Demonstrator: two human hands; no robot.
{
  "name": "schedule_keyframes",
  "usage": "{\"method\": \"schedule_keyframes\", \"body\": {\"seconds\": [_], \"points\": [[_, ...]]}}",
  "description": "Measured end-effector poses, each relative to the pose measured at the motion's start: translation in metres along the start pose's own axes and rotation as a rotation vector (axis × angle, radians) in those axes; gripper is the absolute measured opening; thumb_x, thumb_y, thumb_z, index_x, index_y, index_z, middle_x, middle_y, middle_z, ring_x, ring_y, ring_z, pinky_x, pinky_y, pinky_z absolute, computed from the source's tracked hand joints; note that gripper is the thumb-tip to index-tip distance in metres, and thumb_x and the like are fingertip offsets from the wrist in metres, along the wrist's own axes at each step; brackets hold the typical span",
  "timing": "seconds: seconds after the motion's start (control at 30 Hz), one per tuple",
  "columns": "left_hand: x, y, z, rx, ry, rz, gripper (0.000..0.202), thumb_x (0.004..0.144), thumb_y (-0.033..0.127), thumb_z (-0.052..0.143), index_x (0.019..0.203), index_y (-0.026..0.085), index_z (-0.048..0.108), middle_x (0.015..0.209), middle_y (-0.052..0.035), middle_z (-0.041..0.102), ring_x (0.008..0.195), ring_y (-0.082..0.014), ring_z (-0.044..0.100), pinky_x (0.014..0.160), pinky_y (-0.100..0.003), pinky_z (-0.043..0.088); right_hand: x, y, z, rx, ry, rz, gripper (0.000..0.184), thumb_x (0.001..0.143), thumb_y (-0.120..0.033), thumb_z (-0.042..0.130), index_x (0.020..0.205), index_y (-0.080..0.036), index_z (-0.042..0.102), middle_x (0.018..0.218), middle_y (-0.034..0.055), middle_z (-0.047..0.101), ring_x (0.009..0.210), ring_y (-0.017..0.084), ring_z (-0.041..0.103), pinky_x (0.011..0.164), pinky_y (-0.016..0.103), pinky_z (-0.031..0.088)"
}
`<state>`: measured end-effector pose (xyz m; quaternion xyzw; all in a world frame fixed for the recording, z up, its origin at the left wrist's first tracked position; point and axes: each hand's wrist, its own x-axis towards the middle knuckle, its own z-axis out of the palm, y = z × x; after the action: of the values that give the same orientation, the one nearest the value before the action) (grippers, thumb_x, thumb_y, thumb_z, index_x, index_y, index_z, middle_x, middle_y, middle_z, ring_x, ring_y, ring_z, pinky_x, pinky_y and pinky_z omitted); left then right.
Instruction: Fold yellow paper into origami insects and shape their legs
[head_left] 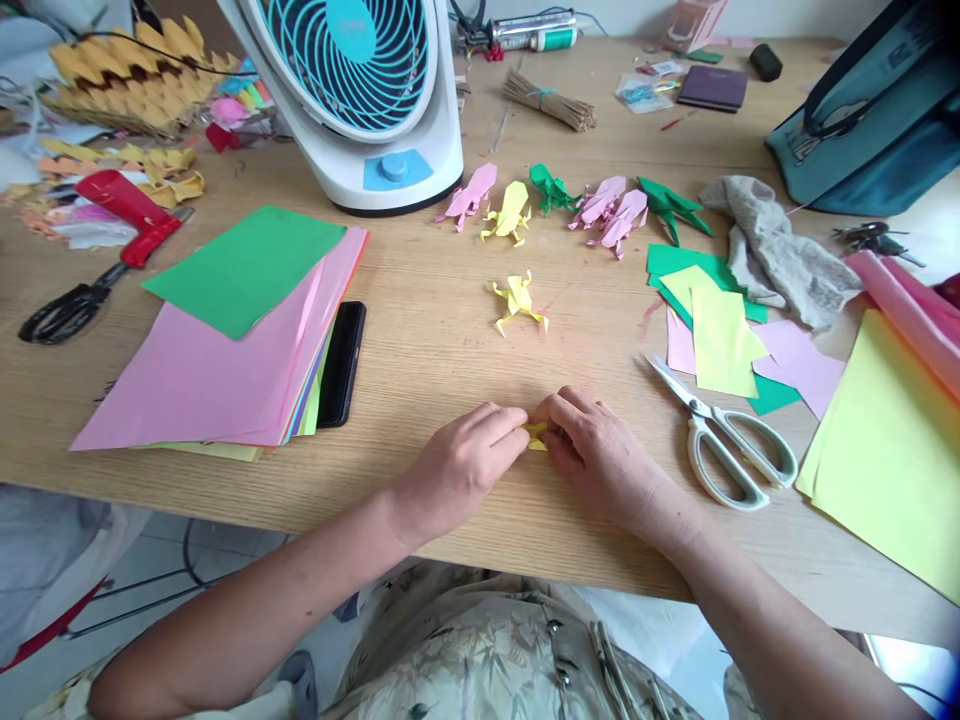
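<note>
My left hand (465, 462) and my right hand (596, 450) meet near the front edge of the wooden table (420, 350). Both pinch a small folded piece of yellow paper (535, 434), which shows only between the fingertips. Just beyond them lies a finished yellow paper frog (517, 302). Farther back stands a row of paper frogs: a pink one (471, 192), a yellow one (510, 212), a green one (551, 188), two more pink ones (611, 212) and a green one (670, 205).
A stack of coloured sheets (225, 340) lies at left with a black phone (343, 362) beside it. White-handled scissors (724, 435) and paper scraps (716, 335) lie at right, plus a yellow sheet (892, 460). A fan (360, 90) stands behind; black scissors (71, 305) far left.
</note>
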<state>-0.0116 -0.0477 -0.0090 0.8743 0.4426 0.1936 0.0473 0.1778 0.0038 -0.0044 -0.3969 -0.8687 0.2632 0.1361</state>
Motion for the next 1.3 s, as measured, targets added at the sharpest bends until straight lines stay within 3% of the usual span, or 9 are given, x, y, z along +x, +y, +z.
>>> {"method": "schedule_keyframes", "body": {"seconds": [0.13,0.3,0.47,0.63,0.83,1.0,1.1,1.3], "points": [[0.014,-0.003,0.001,-0.192,-0.030,-0.184,0.008,0.093,0.011,0.055,0.091,0.016,0.061,0.089,-0.0021,0.062,0.087,-0.0142,0.059,0.078,-0.027,0.051,-0.006,0.003,-0.014,0.170,-0.027,0.003,0.021,0.090,-0.006,0.048,0.099,-0.019,0.061,0.090,0.0032,0.060,0.076,0.014,0.057,0.066,0.025,0.043],[0.025,-0.004,-0.005,-0.282,-0.093,-0.212,0.015,0.090,0.005,0.055,0.097,0.016,0.063,0.091,-0.0015,0.060,0.085,-0.0125,0.060,0.074,-0.024,0.049,-0.022,0.009,-0.024,0.081,0.032,-0.023,0.018,0.094,-0.010,0.049,0.098,-0.019,0.064,0.095,0.0049,0.061,0.081,0.015,0.058,0.071,0.029,0.044],[0.017,0.000,-0.001,-0.123,-0.130,-0.117,0.017,0.096,0.011,0.049,0.095,0.014,0.065,0.089,-0.0027,0.059,0.081,-0.0127,0.059,0.073,-0.025,0.052,-0.036,0.012,-0.019,-0.018,0.025,-0.149,0.020,0.097,-0.013,0.049,0.100,-0.019,0.067,0.097,0.0072,0.063,0.085,0.017,0.059,0.078,0.034,0.044],[0.007,0.007,0.004,0.169,-0.066,0.051,0.026,0.098,0.008,0.040,0.111,0.009,0.062,0.098,-0.0090,0.066,0.093,-0.0170,0.062,0.082,-0.030,0.056,-0.045,0.015,-0.016,-0.093,0.025,-0.191,0.026,0.098,-0.013,0.046,0.110,-0.019,0.067,0.101,0.0103,0.064,0.090,0.020,0.057,0.079,0.037,0.046],[0.000,0.009,0.000,0.293,-0.127,0.117,0.036,0.097,0.008,0.041,0.130,0.002,0.054,0.116,-0.0144,0.066,0.103,-0.0209,0.060,0.090,-0.033,0.054,-0.049,0.014,-0.011,-0.231,0.033,-0.335,0.036,0.099,-0.014,0.041,0.130,-0.018,0.060,0.104,0.0118,0.065,0.091,0.023,0.058,0.078,0.040,0.046],[-0.009,0.011,0.000,0.285,-0.229,0.068,0.050,0.097,0.034,0.051,0.137,0.005,0.050,0.137,-0.0158,0.056,0.111,-0.0237,0.054,0.098,-0.038,0.048,-0.046,0.008,-0.008,-0.352,0.000,-0.367,0.033,0.099,-0.018,0.044,0.125,-0.017,0.063,0.104,0.0111,0.066,0.092,0.024,0.058,0.078,0.041,0.047],[-0.012,0.012,0.000,0.282,-0.298,0.020,0.066,0.093,0.051,0.053,0.141,0.006,0.046,0.143,-0.0146,0.052,0.112,-0.0260,0.051,0.094,-0.040,0.047,-0.046,0.006,-0.007,-0.394,-0.001,-0.355,0.028,0.098,-0.017,0.046,0.115,-0.015,0.068,0.105,0.0107,0.067,0.090,0.024,0.058,0.075,0.040,0.047],[-0.012,0.014,-0.003,0.305,-0.350,0.006,0.072,0.092,0.058,0.049,0.145,0.009,0.042,0.145,-0.0134,0.050,0.118,-0.0274,0.046,0.098,-0.043,0.040,-0.051,0.006,-0.002,-0.446,0.036,-0.349,0.023,0.095,-0.013,0.049,0.105,-0.015,0.070,0.105,0.0107,0.067,0.087,0.023,0.058,0.073,0.040,0.047]]}}
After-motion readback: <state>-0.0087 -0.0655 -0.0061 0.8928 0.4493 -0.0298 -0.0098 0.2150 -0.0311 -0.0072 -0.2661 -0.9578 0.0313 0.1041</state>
